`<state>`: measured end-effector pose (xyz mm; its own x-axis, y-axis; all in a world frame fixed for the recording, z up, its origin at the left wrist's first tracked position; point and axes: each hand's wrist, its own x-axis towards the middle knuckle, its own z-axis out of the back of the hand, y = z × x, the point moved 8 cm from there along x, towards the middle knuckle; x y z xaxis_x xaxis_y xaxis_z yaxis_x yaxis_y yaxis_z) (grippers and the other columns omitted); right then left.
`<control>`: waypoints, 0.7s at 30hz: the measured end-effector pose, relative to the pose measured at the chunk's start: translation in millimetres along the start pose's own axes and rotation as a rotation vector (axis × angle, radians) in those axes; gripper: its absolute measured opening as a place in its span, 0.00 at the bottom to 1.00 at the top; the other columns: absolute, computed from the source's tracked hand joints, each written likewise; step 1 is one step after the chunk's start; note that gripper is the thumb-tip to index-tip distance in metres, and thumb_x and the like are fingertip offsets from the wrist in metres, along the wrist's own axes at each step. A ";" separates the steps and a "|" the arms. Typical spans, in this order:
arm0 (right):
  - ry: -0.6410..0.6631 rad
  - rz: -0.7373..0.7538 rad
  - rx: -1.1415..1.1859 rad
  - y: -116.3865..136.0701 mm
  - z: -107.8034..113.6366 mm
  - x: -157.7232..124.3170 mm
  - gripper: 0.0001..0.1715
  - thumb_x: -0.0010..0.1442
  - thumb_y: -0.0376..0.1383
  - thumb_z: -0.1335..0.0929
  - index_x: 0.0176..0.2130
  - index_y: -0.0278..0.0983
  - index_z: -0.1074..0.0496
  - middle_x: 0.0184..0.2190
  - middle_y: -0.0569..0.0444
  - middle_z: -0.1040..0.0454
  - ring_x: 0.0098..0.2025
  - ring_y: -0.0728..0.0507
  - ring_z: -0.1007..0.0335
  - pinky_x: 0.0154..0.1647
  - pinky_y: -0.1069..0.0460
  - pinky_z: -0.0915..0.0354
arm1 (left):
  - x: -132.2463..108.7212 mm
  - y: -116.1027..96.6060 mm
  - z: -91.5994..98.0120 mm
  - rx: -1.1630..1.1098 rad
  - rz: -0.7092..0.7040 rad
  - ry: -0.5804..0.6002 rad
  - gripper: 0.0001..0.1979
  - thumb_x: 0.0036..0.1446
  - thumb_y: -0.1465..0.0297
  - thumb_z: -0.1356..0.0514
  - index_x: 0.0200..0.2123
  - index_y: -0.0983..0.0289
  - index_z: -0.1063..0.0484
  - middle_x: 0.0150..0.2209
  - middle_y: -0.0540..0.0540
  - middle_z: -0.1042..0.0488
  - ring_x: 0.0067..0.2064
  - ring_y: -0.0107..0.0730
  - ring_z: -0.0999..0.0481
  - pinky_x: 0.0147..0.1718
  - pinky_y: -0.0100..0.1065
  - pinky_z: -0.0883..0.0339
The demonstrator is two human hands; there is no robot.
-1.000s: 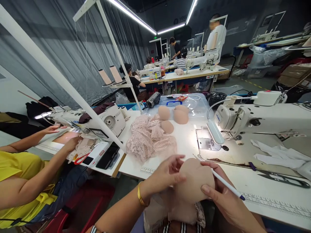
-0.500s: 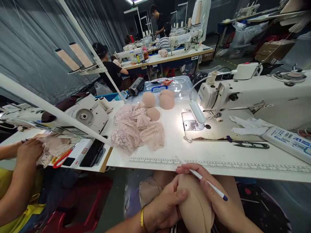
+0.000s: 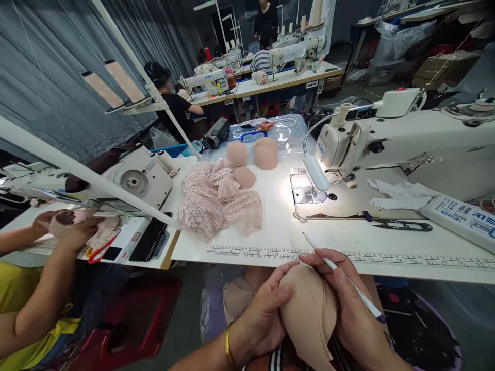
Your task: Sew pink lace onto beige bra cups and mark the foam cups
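Low in the head view, below the table's front edge, my left hand (image 3: pixel 265 312) grips beige moulded bra cups (image 3: pixel 305 314), its thumb lying on their outer face. The cups are layered, their curved edges showing at the right side. My right hand (image 3: pixel 351 304) is closed around a white marking pen (image 3: pixel 358 293) with a purple end, its tip pointing up and left over the table ruler. The right fingertips also touch the cups' upper edge. On the table lies pale pink lace fabric (image 3: pixel 220 206), with loose bra cups (image 3: pixel 266 154) behind it.
A white sewing machine (image 3: pixel 348 149) with a lit lamp stands at right. Thread snips (image 3: pixel 404 225) and a white bottle (image 3: pixel 464 219) lie before it. A ruler strip (image 3: pixel 263 252) runs along the table's edge. A co-worker's hands (image 3: pixel 73 232) handle fabric at left, near a phone (image 3: pixel 149 242).
My hands have risen slightly and the cups have turned, showing more layered edges. The pen has shifted right. The co-worker's hands at left have moved with their fabric.
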<state>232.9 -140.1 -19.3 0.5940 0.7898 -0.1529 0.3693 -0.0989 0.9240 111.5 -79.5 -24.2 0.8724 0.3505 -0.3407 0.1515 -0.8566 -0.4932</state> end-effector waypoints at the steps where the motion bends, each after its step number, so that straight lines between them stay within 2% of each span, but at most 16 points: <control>1: -0.004 0.003 0.009 0.5 -0.4 0.0 0.18 0.72 0.54 0.35 0.54 0.49 0.29 0.53 0.48 0.19 0.54 0.35 0.21 0.53 0.42 0.25 | 0.8 1.6 0.2 -0.012 0.005 0.001 0.30 0.56 0.62 0.26 0.61 0.60 0.27 0.57 0.61 0.23 0.56 0.42 0.22 0.55 0.37 0.32; 4: 0.004 -0.011 0.048 0.9 -4.1 0.6 0.17 0.72 0.53 0.34 0.53 0.49 0.28 0.49 0.50 0.18 0.49 0.38 0.20 0.48 0.47 0.24 | 2.6 6.5 1.5 -0.021 0.015 -0.011 0.23 0.56 0.63 0.26 0.53 0.60 0.24 0.49 0.58 0.21 0.48 0.38 0.20 0.48 0.34 0.30; 6: 0.001 -0.024 0.067 1.7 -6.3 2.7 0.16 0.72 0.53 0.34 0.52 0.49 0.27 0.45 0.52 0.18 0.45 0.40 0.20 0.45 0.48 0.24 | 2.9 5.7 -0.2 -0.016 -0.006 -0.007 0.21 0.57 0.60 0.27 0.51 0.60 0.24 0.49 0.57 0.21 0.49 0.38 0.21 0.49 0.34 0.31; 8: -0.008 -0.030 0.048 3.7 -7.5 5.7 0.15 0.72 0.53 0.34 0.50 0.48 0.27 0.43 0.53 0.19 0.45 0.40 0.21 0.47 0.48 0.25 | 2.5 4.5 -5.6 -0.007 -0.009 0.034 0.27 0.57 0.56 0.27 0.56 0.60 0.25 0.54 0.59 0.23 0.55 0.42 0.22 0.55 0.38 0.32; 10: -0.015 -0.036 0.025 5.6 -8.4 8.4 0.15 0.72 0.53 0.34 0.49 0.47 0.27 0.42 0.53 0.20 0.46 0.41 0.22 0.49 0.49 0.27 | 2.1 4.7 -11.1 -0.004 0.020 0.078 0.35 0.53 0.58 0.24 0.61 0.58 0.28 0.59 0.61 0.25 0.60 0.47 0.24 0.60 0.41 0.35; 13: -0.029 -0.039 0.094 6.4 -9.1 9.0 0.16 0.71 0.54 0.34 0.50 0.49 0.28 0.42 0.54 0.20 0.41 0.41 0.22 0.43 0.48 0.26 | 3.0 1.5 -9.9 -0.001 0.017 0.040 0.36 0.52 0.62 0.23 0.62 0.60 0.29 0.59 0.62 0.25 0.60 0.47 0.24 0.60 0.41 0.35; 15: -0.002 -0.013 0.100 7.7 -12.1 7.7 0.16 0.71 0.53 0.34 0.51 0.49 0.28 0.44 0.52 0.20 0.43 0.39 0.21 0.44 0.45 0.26 | 3.9 -1.9 -7.9 -0.009 -0.014 0.001 0.35 0.53 0.60 0.24 0.63 0.60 0.28 0.60 0.62 0.25 0.61 0.47 0.25 0.61 0.41 0.36; 18: 0.103 0.020 0.008 11.4 -20.2 7.9 0.16 0.72 0.52 0.34 0.53 0.48 0.28 0.49 0.50 0.20 0.50 0.36 0.23 0.53 0.42 0.29 | 4.3 -1.5 -10.0 -0.039 -0.001 0.024 0.37 0.53 0.60 0.24 0.64 0.57 0.29 0.61 0.60 0.25 0.62 0.48 0.26 0.60 0.40 0.35; 21: 0.030 0.091 0.052 24.4 -10.4 15.3 0.16 0.72 0.51 0.34 0.52 0.48 0.26 0.47 0.50 0.20 0.51 0.38 0.26 0.52 0.44 0.31 | 3.1 -4.2 -6.9 -0.075 -0.003 0.035 0.35 0.51 0.64 0.23 0.62 0.59 0.27 0.56 0.59 0.23 0.56 0.42 0.23 0.56 0.37 0.32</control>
<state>243.6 -124.1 4.5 0.6056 0.7936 -0.0580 0.3515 -0.2014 0.9143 116.8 -77.3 -17.7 0.8876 0.3405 -0.3103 0.1875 -0.8822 -0.4319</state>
